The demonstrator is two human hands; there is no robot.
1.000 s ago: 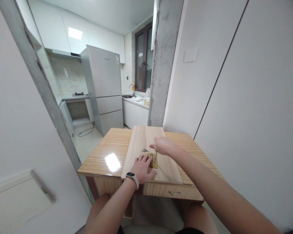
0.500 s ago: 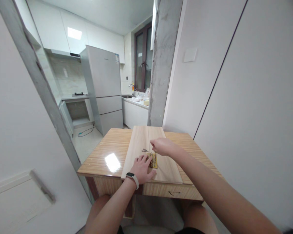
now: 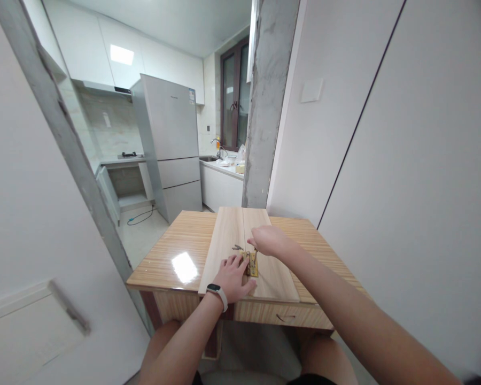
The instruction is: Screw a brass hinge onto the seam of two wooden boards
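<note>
Glossy striped wood-grain tabletop [image 3: 176, 235] carries two pale wooden boards [image 3: 229, 225], edge to edge | left hand [image 3: 231, 278] rests spread, gripping nothing; right hand [image 3: 268, 240] curls closed | yellow metal hinge [image 3: 254, 271] straddles the boards' seam, left fingers touching it | slim dark tool [image 3: 255, 258], mostly hidden, in the right hand's grasp | small dark screws [image 3: 238, 247] lie just beyond

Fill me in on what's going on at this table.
A person has both hands at a brass-coloured hinge on pale wooden boards, which lie across the table. The left hand is spread on the boards, covering part of the hinge. The right hand is curled over its far right corner; what it holds is too small to tell. Small dark pieces, perhaps screws, lie just beyond.
</note>
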